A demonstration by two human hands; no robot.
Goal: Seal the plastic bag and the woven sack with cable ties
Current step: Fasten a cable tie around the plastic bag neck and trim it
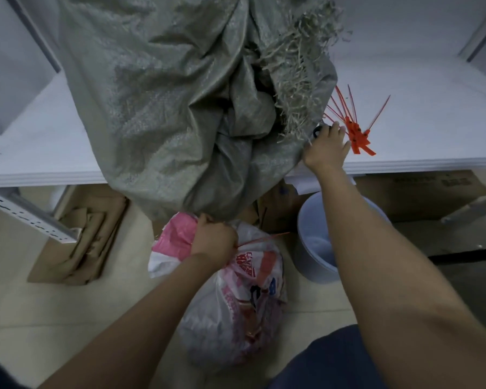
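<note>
The person's left hand (215, 242) is clenched round the gathered neck of the plastic bag (236, 304), which stands on the floor directly below the fist, between the person's forearms. A red tie (264, 239) sticks out sideways from just under that fist, so the bag's neck appears to be cinched already; the head of the tie is hidden by the hand, so whether it is pulled fully tight cannot be confirmed.

The right hand (327, 148) lies on the white table (432, 108) with its fingers stretched forward and slightly spread, curled round nothing. Its fingertips reach the near end of the loose bundle of red cable ties (354, 130), fanned out just beyond them. A small black loop (317, 130) sits by the thumb, against the edge of the sack; what it is cannot be made out.

The woven sack (166, 94) lies slumped on the table to the left of that hand, touching it, with part of it hanging over the table edge above the plastic bag. Its frayed mouth gapes open and no tie is round it.

By this judgement the task is about half done: the bag is tied or nearly so, and the sack has yet to be gathered and fastened, probably with a tie from the bundle.
</note>
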